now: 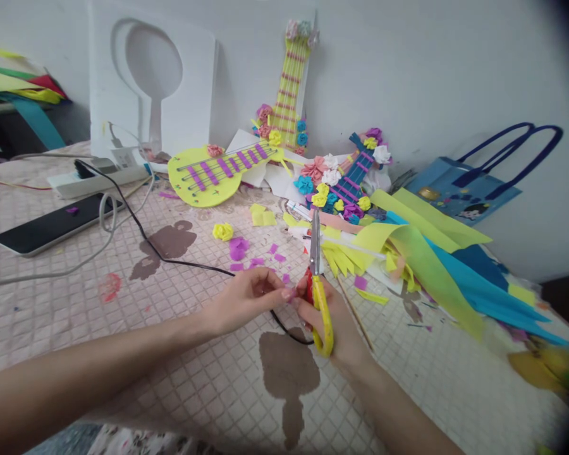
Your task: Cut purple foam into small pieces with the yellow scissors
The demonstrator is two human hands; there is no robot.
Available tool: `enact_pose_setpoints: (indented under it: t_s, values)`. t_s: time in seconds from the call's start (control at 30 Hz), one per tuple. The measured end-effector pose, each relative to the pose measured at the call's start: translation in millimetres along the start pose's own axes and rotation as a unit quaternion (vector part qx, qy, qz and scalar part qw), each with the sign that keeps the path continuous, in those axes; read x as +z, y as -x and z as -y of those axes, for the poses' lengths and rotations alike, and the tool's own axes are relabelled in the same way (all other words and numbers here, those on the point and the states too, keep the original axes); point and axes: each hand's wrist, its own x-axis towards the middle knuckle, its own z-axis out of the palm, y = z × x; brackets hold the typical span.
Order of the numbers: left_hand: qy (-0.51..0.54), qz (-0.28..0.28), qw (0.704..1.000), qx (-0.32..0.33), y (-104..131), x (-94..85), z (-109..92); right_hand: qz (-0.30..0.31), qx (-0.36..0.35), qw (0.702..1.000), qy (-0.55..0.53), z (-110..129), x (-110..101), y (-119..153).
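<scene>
My left hand pinches a small piece of purple paper between thumb and fingertips. Closed around yellow-and-red scissors, my right hand keeps the blades pointing away from me, and its fingertips meet the same purple piece. The blades look closed. Just beyond the hands lie a curled purple paper petal, several purple paper scraps and a yellow paper flower. A yellow paper guitar with purple strips rests behind them.
A black cable runs beneath my hands. Left are a phone and a power strip. Yellow crepe paper and blue crepe paper spread to the right, near a blue bag. A foam board leans on the wall.
</scene>
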Motion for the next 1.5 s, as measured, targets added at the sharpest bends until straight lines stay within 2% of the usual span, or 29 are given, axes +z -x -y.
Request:
enact_pose_setpoints:
  t_s: [0.17,0.4,0.63,0.77,0.93,1.17,1.5]
  values:
    - [-0.016,0.0,1.0,0.002,-1,0.1,3,0.012,0.009,1.0,-0.011,-1,-1,0]
    - [0.116,-0.063,0.991,-0.022,-4,-7.7,-10,0.085,-0.018,0.993,-0.083,-18,-7,-1]
    - [0.141,-0.13,0.979,0.061,-4,-14.6,-20,0.141,-0.036,0.987,0.067,-15,-3,8]
    - [0.129,-0.158,0.975,0.086,-3,-16.1,-23,0.142,-0.032,0.985,0.095,-18,1,8]
    - [0.143,-0.159,0.972,0.101,-5,-16.9,-22,0.143,-0.013,0.984,0.11,-17,3,9]
    - [0.152,-0.164,0.969,0.101,-5,-16.5,-20,0.121,-0.043,0.974,0.186,-14,1,10]
    - [0.171,-0.172,0.966,0.089,-5,-14.6,-22,0.112,-0.027,0.976,0.184,-8,5,11]
